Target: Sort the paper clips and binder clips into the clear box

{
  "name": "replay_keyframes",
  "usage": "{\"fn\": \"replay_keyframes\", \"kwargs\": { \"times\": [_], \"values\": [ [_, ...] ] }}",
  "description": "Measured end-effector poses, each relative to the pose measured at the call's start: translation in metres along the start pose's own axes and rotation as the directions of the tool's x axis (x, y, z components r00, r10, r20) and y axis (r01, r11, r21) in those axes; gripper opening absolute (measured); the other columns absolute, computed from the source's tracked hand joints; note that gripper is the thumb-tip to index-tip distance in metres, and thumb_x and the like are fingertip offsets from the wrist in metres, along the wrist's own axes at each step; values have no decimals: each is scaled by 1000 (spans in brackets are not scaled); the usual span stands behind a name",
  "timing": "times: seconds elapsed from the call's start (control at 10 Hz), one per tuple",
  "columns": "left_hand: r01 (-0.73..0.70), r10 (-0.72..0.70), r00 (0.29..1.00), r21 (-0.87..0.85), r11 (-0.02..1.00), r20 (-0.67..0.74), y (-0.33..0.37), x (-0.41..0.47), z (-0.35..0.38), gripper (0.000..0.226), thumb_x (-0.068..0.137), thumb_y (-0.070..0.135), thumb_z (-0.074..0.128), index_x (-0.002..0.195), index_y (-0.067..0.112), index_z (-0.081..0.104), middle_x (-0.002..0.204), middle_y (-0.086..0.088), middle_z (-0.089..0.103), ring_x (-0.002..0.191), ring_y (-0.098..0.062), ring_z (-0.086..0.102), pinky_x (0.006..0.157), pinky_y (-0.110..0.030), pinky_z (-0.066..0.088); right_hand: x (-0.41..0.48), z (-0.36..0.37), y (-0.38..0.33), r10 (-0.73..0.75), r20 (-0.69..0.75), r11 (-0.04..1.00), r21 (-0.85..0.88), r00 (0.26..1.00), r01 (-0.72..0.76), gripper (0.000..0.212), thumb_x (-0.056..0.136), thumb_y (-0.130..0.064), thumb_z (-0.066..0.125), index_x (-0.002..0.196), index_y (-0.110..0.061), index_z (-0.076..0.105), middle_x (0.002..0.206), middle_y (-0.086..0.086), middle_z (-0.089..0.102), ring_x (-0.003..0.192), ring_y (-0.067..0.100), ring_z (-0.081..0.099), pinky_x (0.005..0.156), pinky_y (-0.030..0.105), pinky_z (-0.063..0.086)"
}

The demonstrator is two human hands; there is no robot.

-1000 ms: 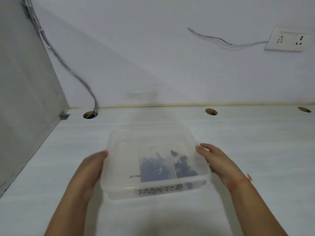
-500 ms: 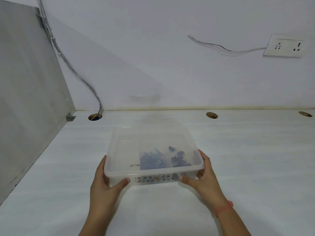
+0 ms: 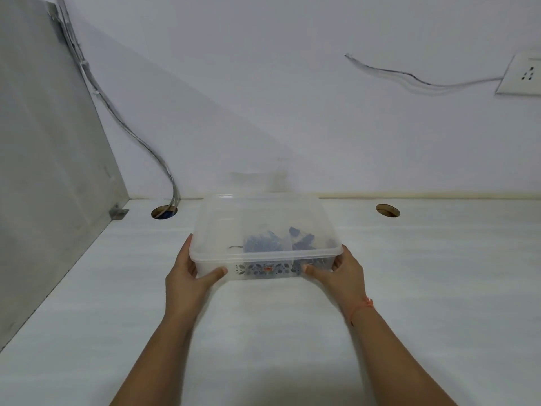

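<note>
A clear plastic box [image 3: 222, 230] with its lid on sits on the white desk [image 3: 424, 273], centred in front of me. Through the lid I see a bag of dark blue clips [image 3: 265, 243] and loose dark binder clips [image 3: 304, 243] beside it. My left hand [image 3: 187, 276] grips the box's near left corner, thumb on the front wall. At the near right corner my right hand [image 3: 341, 273] holds it the same way. A printed band runs along the front wall.
A grey partition [image 3: 44, 186] closes the desk's left side. Cable holes [image 3: 164, 213] [image 3: 388, 210] lie near the back wall, the left one with a cable running up. A wall socket [image 3: 524, 76] is at the upper right.
The box has gone forward, away from me, and down onto the desk. Both hands shifted from its sides to its near corners and my arms are stretched further out.
</note>
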State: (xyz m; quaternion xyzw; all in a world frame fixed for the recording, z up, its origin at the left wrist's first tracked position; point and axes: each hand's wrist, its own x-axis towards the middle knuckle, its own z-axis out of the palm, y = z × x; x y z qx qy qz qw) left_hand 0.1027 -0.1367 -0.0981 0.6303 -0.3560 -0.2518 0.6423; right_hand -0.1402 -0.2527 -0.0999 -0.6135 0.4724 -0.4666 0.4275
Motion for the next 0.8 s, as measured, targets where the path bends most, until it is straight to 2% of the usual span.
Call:
{"fn": "replay_keyframes", "kwargs": {
  "times": [0.2, 0.3, 0.4, 0.6, 0.7, 0.8],
  "values": [
    [-35, 35, 999, 59, 998, 5, -8, 23, 3, 94, 67, -5, 78, 144, 29, 36, 128, 12, 56, 114, -9, 58, 93, -24, 46, 27, 6, 14, -19, 19, 1000, 4, 1000, 19, 58, 52, -15, 90, 99, -33, 60, 100, -6, 70, 96, 18, 67, 82, 30, 56],
    [-52, 51, 999, 82, 995, 13, -11, 29, 2, 94, 67, -6, 77, 145, 29, 36, 127, 13, 57, 112, -7, 58, 91, -22, 46, 33, 7, 16, -37, 29, 999, 6, 999, 37, 56, 52, -13, 90, 95, -35, 60, 100, -7, 70, 96, 17, 67, 83, 33, 57],
    [-53, 52, 999, 99, 994, 13, -15, 32, 3, 95, 67, -5, 78, 145, 29, 36, 128, 11, 58, 113, -7, 59, 94, -24, 46, 33, 7, 17, -43, 31, 999, 3, 999, 43, 56, 55, -11, 89, 95, -35, 59, 98, -10, 69, 94, 15, 67, 81, 30, 56],
    [-51, 48, 999, 140, 989, 24, -15, 31, 1, 95, 68, -2, 78, 145, 31, 34, 130, 13, 55, 114, -9, 57, 97, -27, 45, 29, 9, 15, -54, 23, 999, -8, 998, 54, 56, 56, -8, 88, 94, -36, 59, 96, -16, 68, 89, 7, 66, 70, 12, 52],
    [-43, 40, 999, 175, 984, 21, -15, 34, 1, 96, 68, 1, 79, 146, 30, 32, 128, 15, 54, 112, -8, 57, 97, -27, 44, 29, 7, 14, -55, 21, 998, 11, 998, 55, 61, 56, -5, 88, 105, -28, 60, 98, -15, 68, 89, 0, 64, 68, 7, 51],
    [-30, 34, 999, 242, 970, -13, -14, 21, 1, 86, 67, 4, 79, 140, 31, 42, 120, 16, 59, 106, -5, 58, 92, -24, 45, 17, 6, 12, -34, -29, 999, 3, 999, 34, 56, 59, -2, 86, 106, -21, 62, 98, -7, 67, 88, 4, 64, 71, 5, 50]
  ]
}}
